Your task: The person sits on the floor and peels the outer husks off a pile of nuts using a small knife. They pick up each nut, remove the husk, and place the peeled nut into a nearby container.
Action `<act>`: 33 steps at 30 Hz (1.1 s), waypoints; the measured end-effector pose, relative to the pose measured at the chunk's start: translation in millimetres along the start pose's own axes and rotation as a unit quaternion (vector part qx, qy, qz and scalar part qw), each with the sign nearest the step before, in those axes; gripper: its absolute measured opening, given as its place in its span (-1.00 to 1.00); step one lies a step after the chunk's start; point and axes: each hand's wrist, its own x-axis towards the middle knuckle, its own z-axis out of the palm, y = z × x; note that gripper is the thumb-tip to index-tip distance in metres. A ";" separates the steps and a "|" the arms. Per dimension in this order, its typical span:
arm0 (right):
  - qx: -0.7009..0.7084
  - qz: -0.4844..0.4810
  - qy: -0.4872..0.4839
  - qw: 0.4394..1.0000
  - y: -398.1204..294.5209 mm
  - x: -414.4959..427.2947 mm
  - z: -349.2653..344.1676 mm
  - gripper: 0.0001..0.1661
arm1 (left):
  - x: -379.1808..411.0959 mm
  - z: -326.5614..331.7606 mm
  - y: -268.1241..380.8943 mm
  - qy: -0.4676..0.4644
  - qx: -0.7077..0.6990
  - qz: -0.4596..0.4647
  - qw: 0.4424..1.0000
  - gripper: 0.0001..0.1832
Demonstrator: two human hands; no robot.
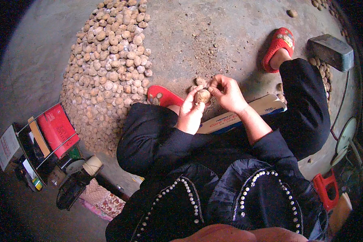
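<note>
My left hand (191,113) is closed around a tan, roundish potato (202,96), its thumb lying along the lower side. Close against the potato's upper right edge, my right hand (227,92) has thumb and forefinger drawn together. Whether anything small is pinched there cannot be made out. Just beyond my fingers, a few more potatoes (201,81) rest on the floor, partly covered by my hands. Below my wrists a flattened cardboard piece (267,104) with printing lies across, in front of my lap.
A large heap of potatoes (109,69) spreads on the left. Loose soil (210,48) is scattered ahead on the concrete floor (172,27). My feet wear red slippers (161,95). At right are a grey bin (332,51) and a red plastic stool (325,189); a rack (45,133) stands left.
</note>
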 end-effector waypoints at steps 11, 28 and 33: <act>0.140 -0.031 -0.079 0.986 17.2 3.9 1.0 -0.82 | 4.8 -4.4 -1.5 0.020 0.193 0.124 0.973 -0.37; 0.151 0.023 -0.069 0.986 14.5 1.6 -4.5 -0.84 | 5.9 -10.5 -4.1 -0.013 0.291 0.204 0.935 -0.36; 0.184 -0.067 -0.081 0.977 18.1 1.3 -5.9 -0.85 | 4.1 -5.1 -1.1 0.011 0.287 0.191 0.939 -0.35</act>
